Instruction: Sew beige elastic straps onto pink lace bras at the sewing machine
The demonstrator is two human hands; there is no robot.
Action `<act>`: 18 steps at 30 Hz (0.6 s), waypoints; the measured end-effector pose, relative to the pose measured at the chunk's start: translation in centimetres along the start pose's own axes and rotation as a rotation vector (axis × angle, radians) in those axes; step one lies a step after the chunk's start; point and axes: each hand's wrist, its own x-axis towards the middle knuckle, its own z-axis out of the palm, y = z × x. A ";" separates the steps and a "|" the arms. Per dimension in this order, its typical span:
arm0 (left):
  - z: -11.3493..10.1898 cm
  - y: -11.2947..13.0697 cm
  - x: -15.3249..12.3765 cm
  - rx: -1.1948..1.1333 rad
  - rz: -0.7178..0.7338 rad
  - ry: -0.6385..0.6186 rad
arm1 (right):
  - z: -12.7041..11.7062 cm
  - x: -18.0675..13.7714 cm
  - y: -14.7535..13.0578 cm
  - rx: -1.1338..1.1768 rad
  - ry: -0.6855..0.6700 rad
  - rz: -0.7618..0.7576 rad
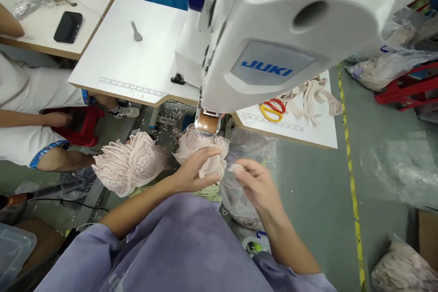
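Observation:
Under the head of a white JUKI sewing machine (262, 64) lies a pale pink lace bra (214, 164). My left hand (195, 173) grips the bra, its thumb and fingers set around the near cup. Just right of it, my right hand (255, 182) is closed in a pinch on a small white strip (234, 168); its far end cannot be made out. A thin strand runs between the bra and the right hand. To the left sits a stack of matching lace bras (132, 164). Light green cloth (210, 193) shows beneath the bra.
Yellow and red scissors (272, 110) and beige straps (313, 96) lie on the right table part. The left table (153, 27) holds a grey tool (136, 32) and a ruler strip. A co-worker (37, 105) sits at left. A clear bag (244, 191) hangs below my right hand.

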 end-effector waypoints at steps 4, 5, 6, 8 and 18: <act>5.4 -4.6 1.1 0.309 -0.074 -0.369 | -3.6 -3.3 -4.7 0.130 0.157 -0.187; 6.3 -5.8 1.0 0.333 -0.112 -0.405 | -4.7 -3.9 -5.8 0.115 0.223 -0.263; 6.8 -6.9 0.6 0.343 -0.139 -0.428 | -5.8 -4.3 -6.8 0.096 0.299 -0.317; 6.6 -8.5 -0.8 0.331 -0.175 -0.435 | -8.4 -4.2 -8.2 0.073 0.455 -0.332; -6.0 -7.8 -7.8 0.250 -0.380 -0.220 | -16.1 3.7 -2.2 -0.127 0.943 -0.384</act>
